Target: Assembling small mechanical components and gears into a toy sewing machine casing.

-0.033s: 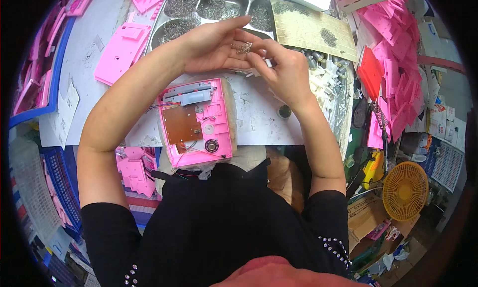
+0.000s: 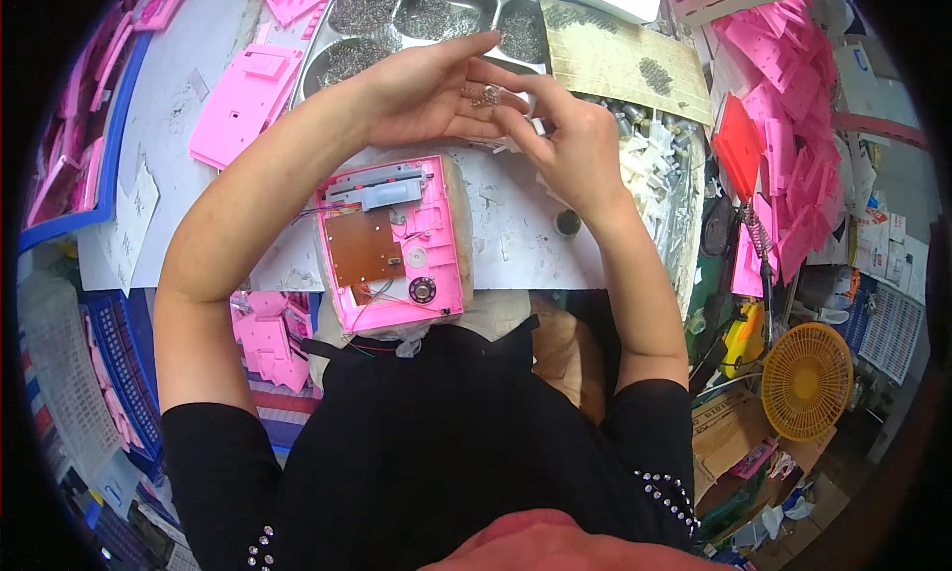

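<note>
My left hand (image 2: pixel 436 100) is turned palm up over the near edge of the metal tray, fingers slightly curled. Several small silvery screws (image 2: pixel 484 95) lie across its fingers. My right hand (image 2: pixel 570 140) reaches in from the right, with thumb and forefinger closed close to those screws. A small white piece (image 2: pixel 538 127) shows between its fingers; its kind is unclear. Below the hands, a pink plastic housing (image 2: pixel 451 224) lies open side up, with a brown circuit board (image 2: pixel 362 246), a grey-blue block (image 2: pixel 390 194), thin wires and a round black speaker (image 2: pixel 421 289) inside.
Heaps of small metal parts fill the compartments of the metal tray (image 2: pixel 315 54). Beside it lies a tan board (image 2: pixel 625 60) with more parts. White plastic pieces (image 2: pixel 650 179) are piled at right. Pink panels (image 2: pixel 243 105) lie left; a red-tipped tool (image 2: pixel 739 145) hangs right.
My right hand's fingertips have shifted very slightly at the screws. Everything else looks the same.
</note>
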`<state>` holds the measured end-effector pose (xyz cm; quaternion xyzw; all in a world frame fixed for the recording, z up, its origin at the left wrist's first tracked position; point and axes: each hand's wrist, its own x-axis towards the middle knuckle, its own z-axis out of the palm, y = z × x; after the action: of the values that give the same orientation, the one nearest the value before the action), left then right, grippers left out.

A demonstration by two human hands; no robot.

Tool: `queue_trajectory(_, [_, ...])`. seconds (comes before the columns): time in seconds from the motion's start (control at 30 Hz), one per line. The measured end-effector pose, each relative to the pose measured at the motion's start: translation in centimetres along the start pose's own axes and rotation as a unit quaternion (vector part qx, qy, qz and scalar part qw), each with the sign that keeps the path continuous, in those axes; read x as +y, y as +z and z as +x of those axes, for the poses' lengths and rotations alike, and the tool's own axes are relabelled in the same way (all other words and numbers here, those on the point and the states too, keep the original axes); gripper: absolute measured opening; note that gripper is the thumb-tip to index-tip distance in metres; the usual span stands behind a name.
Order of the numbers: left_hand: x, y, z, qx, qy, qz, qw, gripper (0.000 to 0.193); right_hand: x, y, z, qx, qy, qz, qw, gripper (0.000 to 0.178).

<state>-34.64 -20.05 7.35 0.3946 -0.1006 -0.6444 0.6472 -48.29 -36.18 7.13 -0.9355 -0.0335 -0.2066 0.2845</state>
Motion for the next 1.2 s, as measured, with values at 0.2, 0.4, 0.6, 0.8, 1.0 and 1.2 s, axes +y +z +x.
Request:
queue_trajectory(0.2, [-0.8, 0.6, 0.2, 0.021, 0.019, 0.005, 1.0, 0.058, -2.3, 0.5, 0.7, 0.002, -0.028, -0.129, 0.991, 0.024])
queue_trajectory(0.4, [-0.4, -0.6, -1.0, 0.009, 0.037, 0.029, 0.999, 0.043, 0.0, 0.1, 1.0, -0.019, 0.133, 0.119, 0.984, 0.019])
queue_trajectory(0.6, [-0.5, 1.3, -1.1, 0.021, 0.031, 0.036, 0.999, 0.029, 0.4, 0.3, 0.4, 0.035, 0.257, 0.534, 0.805, 0.026])
queue_trajectory(0.8, [-0.9, 1.4, -0.5, 0.035, 0.078, 0.119, 0.989, 0.021, 0.8, -0.4, 0.0, 0.022, 0.296, 0.585, 0.755, 0.026])
queue_trajectory(1.0, [-1.0, 1.6, -0.8, 0.044, 0.139, 0.309, 0.94, 0.021, 1.9, -1.0, -0.3, -0.013, 0.275, 0.5, 0.821, 0.022])
queue_trajectory(1.2, [-1.5, 1.5, -0.7, 0.08, 0.207, 0.493, 0.841, 0.024, 2.2, -1.9, 0.3, -0.132, 0.254, 0.394, 0.873, 0.032])
